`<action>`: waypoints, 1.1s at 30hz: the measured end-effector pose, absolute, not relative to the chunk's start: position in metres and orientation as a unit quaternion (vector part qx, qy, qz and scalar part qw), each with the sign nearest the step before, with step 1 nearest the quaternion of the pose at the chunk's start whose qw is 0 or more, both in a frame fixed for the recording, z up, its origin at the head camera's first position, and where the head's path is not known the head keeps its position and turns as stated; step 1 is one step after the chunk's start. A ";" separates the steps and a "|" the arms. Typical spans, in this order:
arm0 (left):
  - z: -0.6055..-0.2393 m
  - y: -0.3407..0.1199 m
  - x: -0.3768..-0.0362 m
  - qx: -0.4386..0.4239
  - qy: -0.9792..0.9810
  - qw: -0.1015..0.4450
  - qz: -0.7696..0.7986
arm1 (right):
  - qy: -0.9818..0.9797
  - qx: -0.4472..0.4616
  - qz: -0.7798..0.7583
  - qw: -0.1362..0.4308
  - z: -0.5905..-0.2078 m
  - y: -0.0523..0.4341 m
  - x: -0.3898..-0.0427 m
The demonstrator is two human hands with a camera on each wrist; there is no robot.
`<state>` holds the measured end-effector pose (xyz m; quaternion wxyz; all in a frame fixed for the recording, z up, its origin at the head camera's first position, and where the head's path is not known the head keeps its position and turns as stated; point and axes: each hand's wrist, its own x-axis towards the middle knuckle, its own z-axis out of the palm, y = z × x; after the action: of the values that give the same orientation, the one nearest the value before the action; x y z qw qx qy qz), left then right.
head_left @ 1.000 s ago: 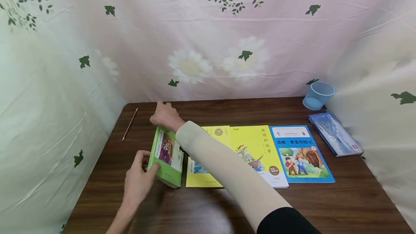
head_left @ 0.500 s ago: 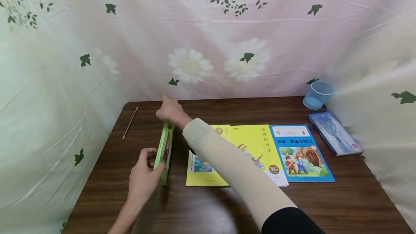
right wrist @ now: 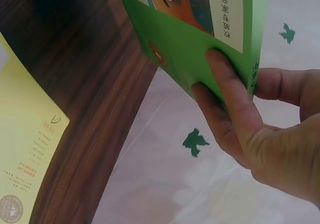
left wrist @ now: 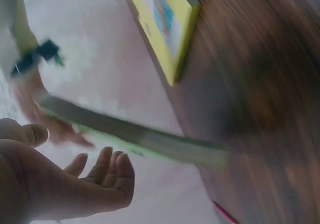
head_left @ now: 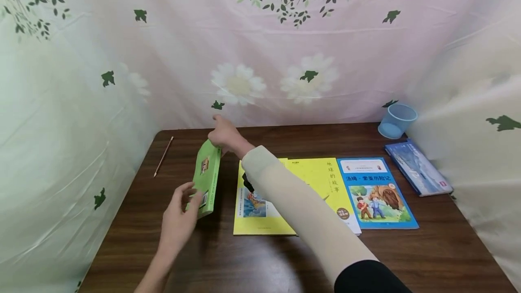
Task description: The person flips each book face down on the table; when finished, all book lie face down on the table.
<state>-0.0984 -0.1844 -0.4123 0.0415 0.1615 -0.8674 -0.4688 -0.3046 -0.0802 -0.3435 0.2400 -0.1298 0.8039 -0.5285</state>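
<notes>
A green book [head_left: 206, 177] is held tilted above the left part of the table, its back cover with a small picture and a barcode facing the head camera. My right hand [head_left: 229, 135] pinches its far end. In the right wrist view, fingers lie on the front cover of the green book [right wrist: 187, 58] and the thumb is on the other side. My left hand [head_left: 177, 214] is beside the book's near end. The left wrist view, blurred, shows the left hand [left wrist: 65, 184] with loosely bent fingers, apart from the book [left wrist: 135, 134].
Two overlapping yellow books [head_left: 264, 225] and a blue book [head_left: 376, 177] lie in a row. Farther right are a dark blue book [head_left: 419, 166] and a light blue cup [head_left: 397, 121]. A pencil [head_left: 163, 156] lies at the back left of the brown table [head_left: 252, 266].
The green book has turned from its front cover, through edge-on, to its back cover, and its near end has risen. My right hand moved right and away; the left hand loosened from the book.
</notes>
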 end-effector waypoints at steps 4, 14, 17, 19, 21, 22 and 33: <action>-0.424 -0.215 -0.106 0.192 -0.834 -0.049 -0.515 | 0.757 -0.118 -0.582 0.274 -0.346 -0.071 -0.310; -0.461 -0.252 -0.108 0.219 -0.709 -0.178 -0.647 | 0.736 -0.102 -0.595 0.306 -0.351 -0.065 -0.317; -0.462 -0.258 -0.107 0.231 -0.699 -0.172 -0.655 | 0.741 -0.110 -0.592 0.297 -0.357 -0.066 -0.317; -0.461 -0.262 -0.106 0.234 -0.705 -0.167 -0.648 | 0.744 -0.117 -0.591 0.288 -0.362 -0.066 -0.318; -0.460 -0.264 -0.106 0.241 -0.715 -0.155 -0.638 | 0.751 -0.127 -0.585 0.280 -0.367 -0.066 -0.317; -0.460 -0.265 -0.106 0.245 -0.716 -0.148 -0.636 | 0.754 -0.132 -0.581 0.275 -0.370 -0.066 -0.317; -0.450 -0.274 -0.103 0.267 -0.715 -0.108 -0.638 | 0.782 -0.141 -0.557 0.241 -0.399 -0.063 -0.321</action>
<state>-0.1029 -0.2739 -0.4504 -0.1082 0.2666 -0.7146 -0.6376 -0.3213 -0.0627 -0.3988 0.2409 -0.1409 0.7824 -0.5568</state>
